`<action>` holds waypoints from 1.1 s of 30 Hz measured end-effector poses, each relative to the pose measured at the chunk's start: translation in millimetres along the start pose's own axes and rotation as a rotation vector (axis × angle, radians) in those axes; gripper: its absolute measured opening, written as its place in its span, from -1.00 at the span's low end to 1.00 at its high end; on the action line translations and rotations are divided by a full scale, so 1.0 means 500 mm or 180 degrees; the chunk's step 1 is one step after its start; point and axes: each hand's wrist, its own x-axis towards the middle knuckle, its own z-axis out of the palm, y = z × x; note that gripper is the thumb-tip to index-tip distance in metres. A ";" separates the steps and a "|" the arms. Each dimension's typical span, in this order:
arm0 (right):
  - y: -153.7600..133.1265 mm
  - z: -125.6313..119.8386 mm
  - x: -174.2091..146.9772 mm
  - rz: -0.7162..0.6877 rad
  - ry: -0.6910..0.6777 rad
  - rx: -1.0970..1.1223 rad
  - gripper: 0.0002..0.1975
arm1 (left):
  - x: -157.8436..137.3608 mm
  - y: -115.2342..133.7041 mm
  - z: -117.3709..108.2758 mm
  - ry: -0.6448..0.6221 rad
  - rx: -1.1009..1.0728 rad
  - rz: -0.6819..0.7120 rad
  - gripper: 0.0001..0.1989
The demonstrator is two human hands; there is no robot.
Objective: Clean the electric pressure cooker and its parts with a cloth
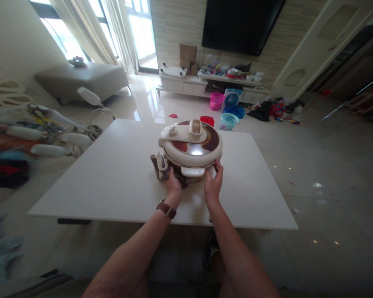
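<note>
An electric pressure cooker point(192, 155) with a cream lid and glossy brown top panel stands on the white table. A folded patterned cloth point(160, 166) is against its left side. My left hand point(174, 184) is closed on the cloth beside the cooker's lower left, its fingers mostly hidden. At the front right, my right hand point(214, 182) grips the cooker's side, fingers bent along the lid rim and thumb near the pale front handle point(193, 171). The lid appears to be on the pot.
The white table point(112, 186) has its near edge just in front of me. Beyond it are a turquoise basket point(229, 121), a red container point(207, 120) and a pink basket point(216, 101) on the floor. A lamp-like fixture with white arms point(76, 138) stands left.
</note>
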 end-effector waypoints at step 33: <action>0.008 0.000 0.001 -0.0021 -0.0023 -0.0028 -0.37 | 0.006 -0.007 -0.002 -0.0007 0.0006 0.0100 -0.72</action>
